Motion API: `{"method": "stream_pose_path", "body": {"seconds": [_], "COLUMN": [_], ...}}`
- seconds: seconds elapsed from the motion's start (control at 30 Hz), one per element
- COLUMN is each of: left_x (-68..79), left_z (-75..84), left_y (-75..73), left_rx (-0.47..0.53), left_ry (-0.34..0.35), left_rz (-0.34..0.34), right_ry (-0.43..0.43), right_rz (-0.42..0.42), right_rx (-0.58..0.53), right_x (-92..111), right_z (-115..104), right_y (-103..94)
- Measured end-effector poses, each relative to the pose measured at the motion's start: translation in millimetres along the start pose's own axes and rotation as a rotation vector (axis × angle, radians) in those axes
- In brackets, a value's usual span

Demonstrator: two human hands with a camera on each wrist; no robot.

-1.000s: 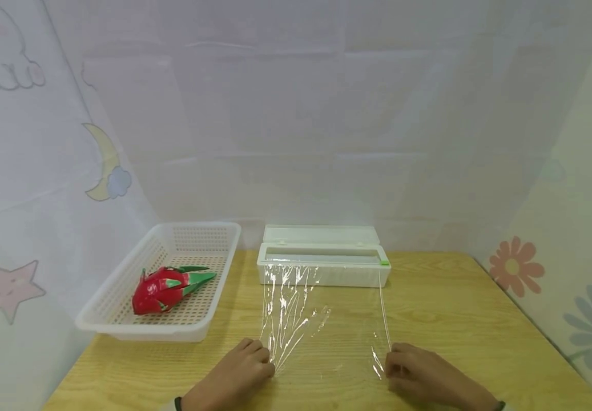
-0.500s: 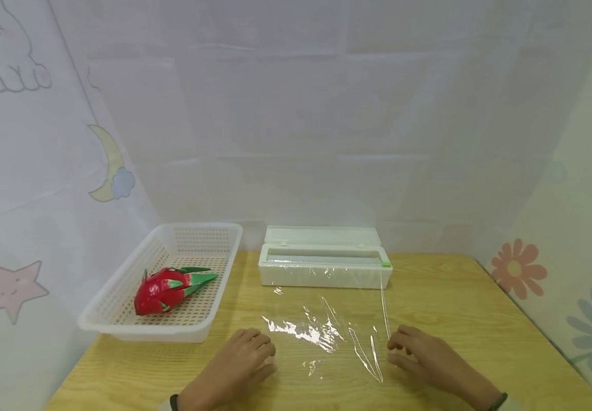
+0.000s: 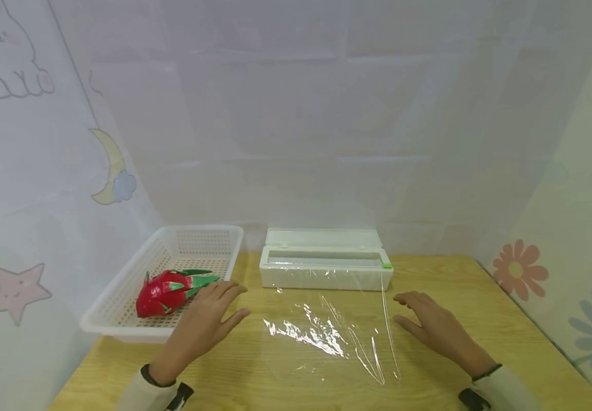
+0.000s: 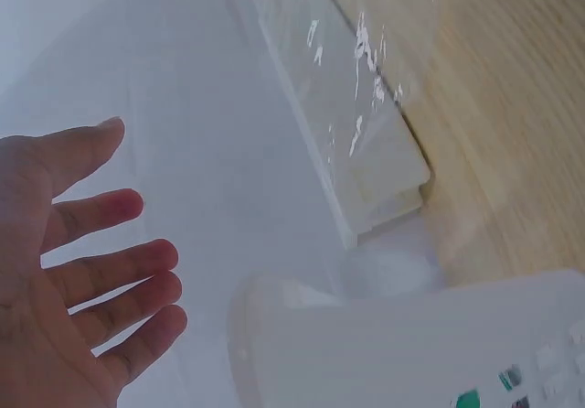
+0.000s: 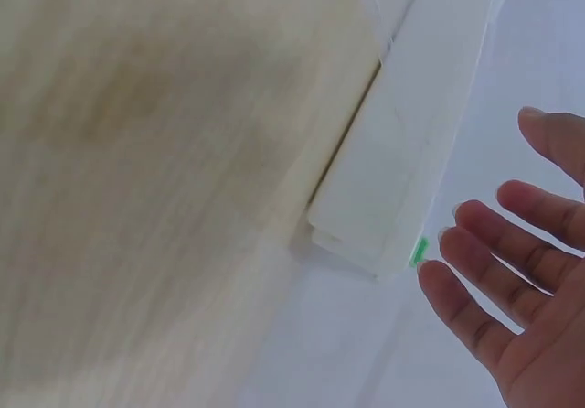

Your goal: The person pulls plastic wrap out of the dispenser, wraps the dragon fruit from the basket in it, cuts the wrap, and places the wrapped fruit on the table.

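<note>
A sheet of clear plastic wrap (image 3: 316, 337) lies over the wooden table, running forward from the white wrap dispenser box (image 3: 326, 278), whose lid stands raised at the back. My left hand (image 3: 200, 319) is spread beside the basket's right side and overlaps its rim in the head view; nothing is between its fingers. To the right of the wrap, my right hand (image 3: 431, 325) is held with fingers extended and thumb apart, also holding nothing. Inside the white basket (image 3: 116, 330) rests a red dragon fruit (image 3: 162, 294) with green leaf tips.
A green slide cutter (image 3: 387, 266) sits at the dispenser's right end. Behind the wooden table (image 3: 480, 319) hangs a pale cloth backdrop (image 3: 301, 114), with patterned cloth at both sides.
Both hands have let go of the plastic wrap's front corners, and the wrap has settled flat. My left hand has moved forward and left toward the basket; my right has moved slightly forward.
</note>
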State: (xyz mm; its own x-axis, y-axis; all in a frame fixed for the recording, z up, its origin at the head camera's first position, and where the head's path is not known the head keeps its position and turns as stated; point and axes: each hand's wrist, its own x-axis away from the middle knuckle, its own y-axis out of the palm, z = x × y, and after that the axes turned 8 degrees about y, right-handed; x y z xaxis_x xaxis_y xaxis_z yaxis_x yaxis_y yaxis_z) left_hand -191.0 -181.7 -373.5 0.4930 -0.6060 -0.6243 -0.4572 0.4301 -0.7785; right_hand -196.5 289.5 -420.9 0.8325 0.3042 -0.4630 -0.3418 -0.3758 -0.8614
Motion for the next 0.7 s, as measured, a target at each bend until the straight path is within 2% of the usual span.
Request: {"method": "stream_pose_path", "body": {"seconds": [0.23, 0.4, 0.7], "left_x": [2.2, 9.9, 17.0], "left_z": [-34.6, -58.4, -94.6], "left_y": [-13.1, -23.4, -46.7], "left_rx": [0.028, 0.02, 0.002], "left_ry": [-0.104, -0.173, -0.305], "left_rz": [0.01, 0.004, -0.123], "right_ry": [0.129, 0.214, 0.283], "right_rz": [-0.024, -0.059, -0.05], "right_rx": [-0.058, -0.117, -0.182], "right_x": [-29, -47, -70], "right_z": [17, 28, 46], "right_y": [2.7, 15.4, 40.7]}}
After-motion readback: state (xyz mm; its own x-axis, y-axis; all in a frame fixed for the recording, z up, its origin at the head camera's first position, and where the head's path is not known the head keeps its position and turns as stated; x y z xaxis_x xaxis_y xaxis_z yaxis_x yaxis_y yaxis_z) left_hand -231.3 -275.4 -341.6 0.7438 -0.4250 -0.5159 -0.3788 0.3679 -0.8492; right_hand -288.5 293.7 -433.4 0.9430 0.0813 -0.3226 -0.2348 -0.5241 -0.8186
